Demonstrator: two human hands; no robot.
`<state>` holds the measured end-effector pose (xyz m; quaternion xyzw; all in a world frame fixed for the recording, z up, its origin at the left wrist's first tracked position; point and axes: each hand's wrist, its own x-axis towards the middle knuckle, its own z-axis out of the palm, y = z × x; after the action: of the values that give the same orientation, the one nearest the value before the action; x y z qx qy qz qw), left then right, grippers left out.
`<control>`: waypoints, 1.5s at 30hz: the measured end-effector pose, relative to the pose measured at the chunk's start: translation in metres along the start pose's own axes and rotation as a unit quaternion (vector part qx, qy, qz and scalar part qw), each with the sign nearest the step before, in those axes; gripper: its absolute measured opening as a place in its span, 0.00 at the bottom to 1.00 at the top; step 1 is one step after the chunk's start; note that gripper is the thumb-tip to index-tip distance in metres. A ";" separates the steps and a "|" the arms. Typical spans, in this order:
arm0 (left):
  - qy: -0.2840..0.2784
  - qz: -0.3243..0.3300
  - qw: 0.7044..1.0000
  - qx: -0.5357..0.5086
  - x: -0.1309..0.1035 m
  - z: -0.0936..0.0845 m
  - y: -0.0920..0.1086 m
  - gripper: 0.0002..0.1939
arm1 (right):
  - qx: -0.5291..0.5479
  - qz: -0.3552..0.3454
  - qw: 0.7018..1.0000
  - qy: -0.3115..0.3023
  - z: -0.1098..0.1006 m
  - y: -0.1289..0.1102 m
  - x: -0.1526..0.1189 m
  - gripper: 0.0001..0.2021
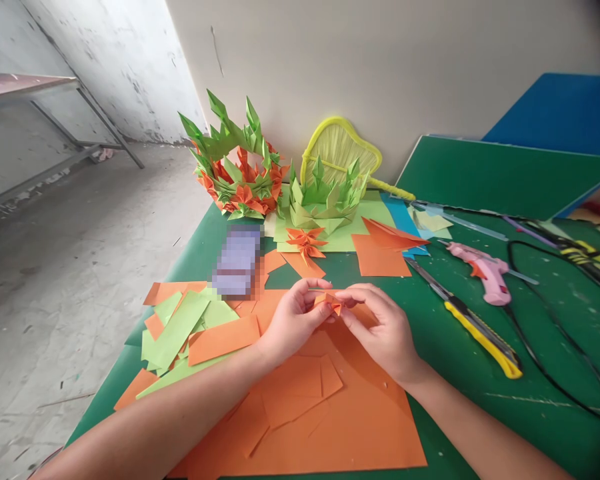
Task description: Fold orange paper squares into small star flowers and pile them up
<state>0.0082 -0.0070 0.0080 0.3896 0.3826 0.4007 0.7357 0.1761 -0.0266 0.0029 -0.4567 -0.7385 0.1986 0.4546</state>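
A small folded piece of orange paper [330, 302] is pinched between my two hands. My left hand [296, 315] grips it from the left, thumb and fingers closed. From the other side my right hand [380, 327] holds it with thumb and fingertips. Beneath the hands lies a large orange sheet [370, 427] with loose orange scraps on it. Just beyond, a folded orange paper flower [307, 243] rests near a light green paper crown [325, 207]. Behind to the left stands a taller green and orange paper crown [237, 177].
Green and orange paper pieces [180, 327] pile up at left beside a blurred-out phone-shaped object [237, 260]. At right lie a yellow utility knife [480, 333], a pink glue gun [483, 270] and its black cord [530, 353]. Orange squares [380, 257] and a yellow fan-shaped item [341, 150] sit farther back.
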 end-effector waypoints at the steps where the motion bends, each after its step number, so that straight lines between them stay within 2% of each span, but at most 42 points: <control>1: 0.001 -0.002 1.000 -0.001 0.000 0.000 0.000 0.19 | 0.002 0.004 1.000 -0.003 -0.001 0.000 0.001 0.07; 7: 0.015 0.007 1.000 0.007 0.002 -0.002 -0.002 0.17 | 0.027 0.023 0.999 -0.005 -0.002 0.000 0.000 0.08; 12: 0.016 -0.013 1.000 0.014 0.002 -0.001 -0.002 0.20 | 0.040 0.026 0.999 0.002 0.000 0.000 -0.003 0.08; 21: -0.026 0.035 0.996 0.081 0.001 -0.004 -0.009 0.17 | 0.027 0.003 0.999 -0.016 -0.002 0.004 -0.002 0.08; 26: -0.014 0.043 0.993 0.109 0.001 -0.005 -0.010 0.17 | 0.016 -0.011 1.000 -0.023 -0.004 0.006 -0.003 0.08; 30: -0.022 0.048 0.993 0.103 0.000 -0.002 -0.006 0.19 | 0.064 0.043 0.997 -0.024 -0.003 0.005 -0.003 0.05; 36: -0.022 0.043 0.994 0.101 -0.003 0.002 0.000 0.18 | 0.180 0.116 0.977 -0.013 -0.002 0.008 -0.004 0.01; 40: -0.023 0.045 0.993 0.111 -0.004 0.002 0.001 0.18 | 0.206 0.133 0.969 -0.022 -0.003 0.007 -0.003 0.02; 45: -0.030 0.047 0.990 0.129 -0.003 0.000 -0.002 0.18 | 0.203 0.120 0.971 -0.024 -0.004 0.006 -0.003 0.02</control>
<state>0.0076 -0.0103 0.0074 0.5109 0.3897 0.3702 0.6708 0.1834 -0.0263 -0.0008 -0.4355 -0.6328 0.4085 0.4930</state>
